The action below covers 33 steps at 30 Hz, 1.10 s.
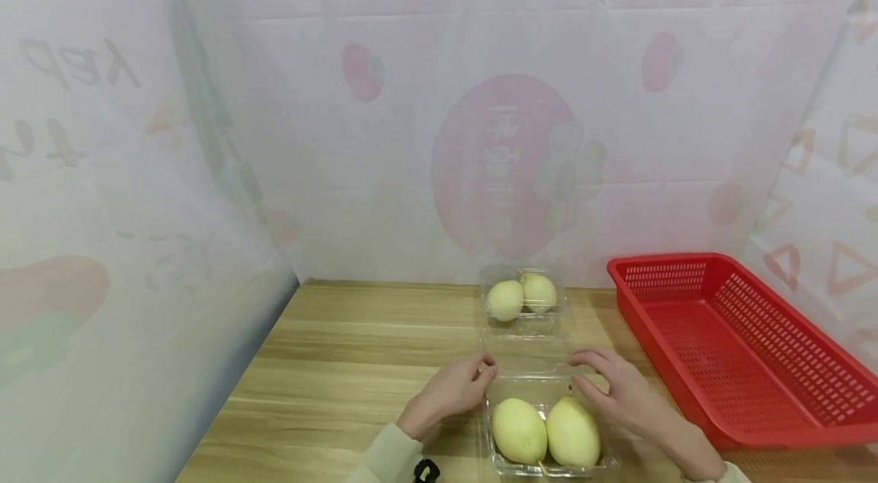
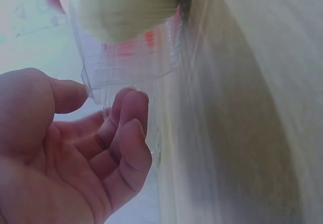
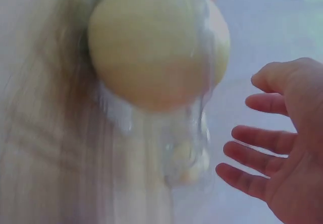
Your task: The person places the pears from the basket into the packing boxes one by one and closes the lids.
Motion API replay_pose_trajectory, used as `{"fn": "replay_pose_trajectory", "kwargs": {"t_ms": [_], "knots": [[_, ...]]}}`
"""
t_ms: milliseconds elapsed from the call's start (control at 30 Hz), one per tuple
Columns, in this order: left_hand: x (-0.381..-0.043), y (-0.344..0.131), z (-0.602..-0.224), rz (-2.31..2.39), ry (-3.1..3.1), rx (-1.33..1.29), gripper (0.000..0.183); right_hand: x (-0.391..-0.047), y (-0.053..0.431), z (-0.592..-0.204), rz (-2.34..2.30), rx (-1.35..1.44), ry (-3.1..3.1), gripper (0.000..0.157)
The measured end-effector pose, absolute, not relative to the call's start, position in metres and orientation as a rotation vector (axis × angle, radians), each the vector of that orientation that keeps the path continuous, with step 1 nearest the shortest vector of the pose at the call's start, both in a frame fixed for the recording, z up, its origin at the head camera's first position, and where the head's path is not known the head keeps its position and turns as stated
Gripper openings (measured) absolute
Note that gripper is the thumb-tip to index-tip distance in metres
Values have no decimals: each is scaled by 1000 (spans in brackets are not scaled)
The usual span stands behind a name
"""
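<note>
Two pale yellow pears (image 1: 519, 431) lie side by side in a clear plastic clamshell box (image 1: 549, 471) at the table's front. Its lid (image 1: 531, 356) is folded back, away from the person. My left hand (image 1: 453, 391) is at the box's back left corner; in the left wrist view its thumb (image 2: 70, 96) and curled forefinger pinch the plastic edge. Across the box, my right hand (image 1: 627, 395) hovers by the back right corner with its fingers (image 3: 262, 139) spread and holding nothing. In the right wrist view one pear (image 3: 151, 47) fills the upper middle.
Behind the open lid stands another clear plastic box (image 1: 488, 312) with two pears (image 1: 505, 301). A red perforated basket (image 1: 658, 350) occupies the right side of the wooden table (image 1: 329, 391). Printed curtains (image 1: 384, 163) hang at the back and sides.
</note>
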<state>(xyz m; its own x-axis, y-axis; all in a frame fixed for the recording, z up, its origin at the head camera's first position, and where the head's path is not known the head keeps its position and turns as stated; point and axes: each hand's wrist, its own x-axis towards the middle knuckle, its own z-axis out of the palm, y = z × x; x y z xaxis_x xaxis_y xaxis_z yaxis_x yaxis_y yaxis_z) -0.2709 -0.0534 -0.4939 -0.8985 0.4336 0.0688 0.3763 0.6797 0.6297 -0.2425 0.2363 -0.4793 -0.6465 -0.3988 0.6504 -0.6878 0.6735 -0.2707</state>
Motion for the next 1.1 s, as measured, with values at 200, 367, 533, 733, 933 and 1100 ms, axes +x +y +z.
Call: {"fn": "replay_pose_trajectory", "kwargs": {"t_ms": [200,367,533,733,933,1100], "knots": [[-270,-56,-490,1100,2739,666,27,-252,245,-495,657,767,-2389,27],[-269,-57,-488,1112,2718,685,32,-257,248,-508,812,695,-2516,20],[-266,-60,-485,1039,2664,764,46,-258,249,-516,1021,603,-2675,22],[-263,-60,-482,930,2661,854,51,-256,250,-520,1050,626,-2655,20],[-256,-60,-482,916,2627,827,62,-249,247,-523,1036,600,-2629,16],[-249,-62,-482,842,2621,821,74,-243,244,-522,1028,611,-2639,15]]}}
